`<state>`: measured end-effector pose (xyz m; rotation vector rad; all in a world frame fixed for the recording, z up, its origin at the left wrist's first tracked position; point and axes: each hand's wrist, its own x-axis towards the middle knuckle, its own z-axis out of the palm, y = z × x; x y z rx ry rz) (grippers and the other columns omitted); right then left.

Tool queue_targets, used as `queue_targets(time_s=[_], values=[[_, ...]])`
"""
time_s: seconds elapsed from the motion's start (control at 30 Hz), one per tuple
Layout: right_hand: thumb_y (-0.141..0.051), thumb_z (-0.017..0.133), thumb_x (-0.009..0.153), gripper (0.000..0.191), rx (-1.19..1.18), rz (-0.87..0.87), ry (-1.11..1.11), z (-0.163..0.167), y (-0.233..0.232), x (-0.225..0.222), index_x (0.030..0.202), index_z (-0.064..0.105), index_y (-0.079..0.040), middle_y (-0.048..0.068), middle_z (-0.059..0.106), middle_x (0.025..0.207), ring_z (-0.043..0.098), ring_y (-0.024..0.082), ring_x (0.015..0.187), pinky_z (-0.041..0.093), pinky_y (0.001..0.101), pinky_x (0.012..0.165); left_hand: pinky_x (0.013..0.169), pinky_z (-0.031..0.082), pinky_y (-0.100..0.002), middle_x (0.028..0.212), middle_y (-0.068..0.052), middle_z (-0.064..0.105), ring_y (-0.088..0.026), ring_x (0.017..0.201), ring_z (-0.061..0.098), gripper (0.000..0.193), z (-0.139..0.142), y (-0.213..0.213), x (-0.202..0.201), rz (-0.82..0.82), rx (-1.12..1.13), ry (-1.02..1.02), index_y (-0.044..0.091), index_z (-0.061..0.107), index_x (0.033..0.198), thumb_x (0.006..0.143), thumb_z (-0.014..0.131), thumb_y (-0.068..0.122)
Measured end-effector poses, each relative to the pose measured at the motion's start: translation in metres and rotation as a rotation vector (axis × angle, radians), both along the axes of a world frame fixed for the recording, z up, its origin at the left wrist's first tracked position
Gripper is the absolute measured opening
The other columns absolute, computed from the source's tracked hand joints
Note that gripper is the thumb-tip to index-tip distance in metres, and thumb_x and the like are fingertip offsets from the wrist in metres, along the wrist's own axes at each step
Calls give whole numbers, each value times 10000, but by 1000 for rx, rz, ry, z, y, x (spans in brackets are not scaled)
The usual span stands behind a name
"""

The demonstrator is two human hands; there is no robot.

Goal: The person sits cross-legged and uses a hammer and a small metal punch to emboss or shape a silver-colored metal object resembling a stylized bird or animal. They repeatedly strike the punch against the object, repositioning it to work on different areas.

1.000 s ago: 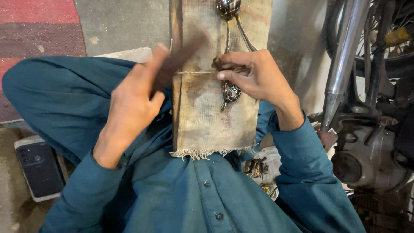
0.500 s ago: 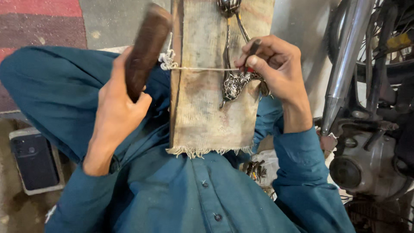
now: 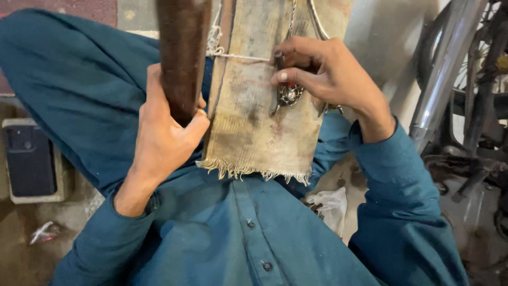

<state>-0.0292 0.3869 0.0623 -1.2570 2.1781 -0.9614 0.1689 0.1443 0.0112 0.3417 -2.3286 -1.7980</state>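
Across my lap stands a long wooden board wrapped in worn, frayed tan cloth (image 3: 254, 122), propped upright against my teal shirt. My left hand (image 3: 164, 140) is closed in a fist round the lower end of a dark brown wooden mallet (image 3: 182, 53), which is raised beside the board's left edge, its head running out of the top of the view. My right hand (image 3: 323, 71) rests on the cloth face, thumb and fingers pressed together round a thin dark metal punch (image 3: 278, 58) whose lower end I cannot see clearly; just beneath the fingertips lies a small shiny silver ornament (image 3: 287, 95) hung on a fine chain, flat against the cloth. A thin white cord (image 3: 238, 55) crosses the board just above, knotted at the left edge.

I judge this to be the striking step: the tool is set on the silver piece and the mallet is lifted. The next blow, as I read it, calls for a short, square hit on the punch's top, with the right fingers kept low and the piece pinned so it does not skid on the cloth.

To the right stands a parked motorcycle with a chrome exhaust pipe (image 3: 442, 79); a dark phone in a pale case (image 3: 29, 159) lies on the floor at left.
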Motion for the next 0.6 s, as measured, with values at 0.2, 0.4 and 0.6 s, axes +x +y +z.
queue_targets(time_s=[0.2, 0.4, 0.6], values=[[-141, 769, 1004, 302, 108, 13, 94, 0, 16, 6, 1257, 655, -23, 103, 758, 897, 694, 172, 715, 514, 304, 628, 826, 570, -401, 1059, -195, 687, -322, 939, 738, 696, -15, 28, 17, -7, -113, -17, 47, 356, 1479, 870, 692, 21], [-141, 759, 1023, 312, 46, 119, 125, -3, 19, 2, 1293, 643, -36, 90, 779, 980, 730, 146, 799, 539, 274, 662, 861, 555, -453, 1173, -263, 673, -450, 1067, 696, 734, -33, 36, 19, -7, -149, 6, 83, 369, 1508, 852, 692, 11], [-151, 803, 1006, 337, 29, 69, 99, -13, 28, 2, 1284, 657, -28, 86, 778, 965, 711, 128, 778, 545, 272, 672, 928, 534, -488, 1297, -228, 655, -457, 1171, 648, 748, -33, 38, 17, 28, -355, 47, 130, 412, 1509, 829, 685, -24]])
